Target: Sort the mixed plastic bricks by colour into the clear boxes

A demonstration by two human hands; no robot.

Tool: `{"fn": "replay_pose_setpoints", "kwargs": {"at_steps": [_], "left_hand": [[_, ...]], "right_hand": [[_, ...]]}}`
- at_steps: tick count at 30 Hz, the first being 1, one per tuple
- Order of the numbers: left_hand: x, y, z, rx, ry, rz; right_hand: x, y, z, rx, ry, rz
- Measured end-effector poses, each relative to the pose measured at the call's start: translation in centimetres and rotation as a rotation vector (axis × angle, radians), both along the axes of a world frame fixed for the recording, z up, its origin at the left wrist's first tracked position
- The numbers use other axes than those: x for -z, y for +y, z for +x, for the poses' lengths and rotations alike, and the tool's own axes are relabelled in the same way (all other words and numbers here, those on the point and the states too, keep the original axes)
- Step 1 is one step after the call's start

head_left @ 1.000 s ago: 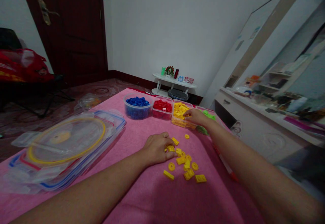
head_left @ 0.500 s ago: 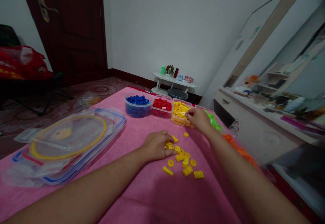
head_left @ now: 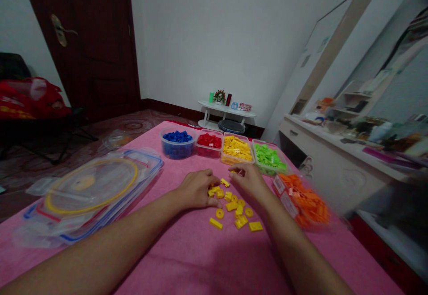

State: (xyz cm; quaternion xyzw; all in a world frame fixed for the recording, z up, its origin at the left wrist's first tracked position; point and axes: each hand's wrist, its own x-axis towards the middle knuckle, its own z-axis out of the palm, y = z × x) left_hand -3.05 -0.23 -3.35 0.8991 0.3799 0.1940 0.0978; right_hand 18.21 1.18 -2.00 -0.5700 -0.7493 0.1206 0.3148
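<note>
Small yellow toy bricks [head_left: 231, 206], some of them round with a hole, lie loose on a pink cloth [head_left: 187, 250]. My left hand [head_left: 197, 189] rests at the left edge of this pile, thumb and fingers apart and curved around several pieces. Beyond the pile, my right hand [head_left: 245, 180] is low over the cloth with its fingers bent together; a bit of yellow brick shows at the fingertips, mostly hidden. Just past it stands a clear tub of yellow bricks [head_left: 236, 148].
Also in tubs are blue bricks [head_left: 178, 137], red bricks [head_left: 209, 141], green bricks [head_left: 268, 156] and orange bricks [head_left: 306, 199]. Clear lids [head_left: 93, 188] are stacked on the left. A white dresser [head_left: 334, 161] stands right of the table, and a low white shelf [head_left: 227, 107] by the wall.
My right hand has come back from the yellow tub to the cloth nearer the pile, where a lone round piece lay. My left hand stays beside the bricks. The view has shifted slightly.
</note>
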Motion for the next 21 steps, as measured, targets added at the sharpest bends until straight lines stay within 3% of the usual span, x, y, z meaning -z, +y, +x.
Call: {"fn": "replay_pose_setpoints", "kwargs": {"at_steps": [6, 9, 11, 14, 18, 21], "left_hand": [[0.0, 1.7, -1.2, 0.133, -0.059, -0.143], [0.2, 2.0, -1.4, 0.127, -0.088, -0.223], [0.2, 2.1, -1.2, 0.116, -0.060, -0.242], [-0.4, 2.4, -1.0, 0.030, -0.074, -0.235], [-2.9, 2.1, -0.9, -0.117, -0.437, 0.030], [-5.0, 0.8, -0.5, -0.082, -0.681, 0.180]], "right_hand": [[1.5, -0.4, -1.5, -0.113, -0.146, -0.047], [2.1, -0.2, -1.4, -0.108, -0.056, -0.038], [1.8, -0.1, -1.4, -0.071, 0.127, -0.067], [0.5, -0.5, -1.7, -0.015, 0.592, -0.187], [-1.8, -1.9, -2.9, -0.099, 1.274, -0.390], [-2.7, -3.0, -4.4, -0.212, 1.510, -0.688]]}}
